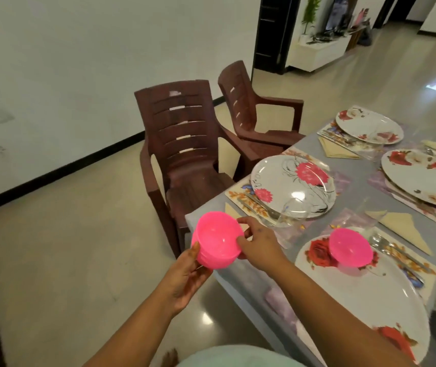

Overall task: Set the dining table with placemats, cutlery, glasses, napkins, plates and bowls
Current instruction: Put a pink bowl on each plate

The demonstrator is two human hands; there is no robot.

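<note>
Currently left hand (185,276) cups the stacked pink bowls (215,239) from below, off the worktop's (357,197) near-left corner; right hand (258,243) fingers pinch the top rim, probably to separate one for the empty plate (292,185).

2 brown plastic chairs (185,152) beside table; white cabinet (317,53) with plant (310,11) far back.

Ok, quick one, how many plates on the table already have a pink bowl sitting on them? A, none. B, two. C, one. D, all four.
C: only the near plate carries a pink bowl; the other bowls are held in both hands, left hand and right hand.
</note>
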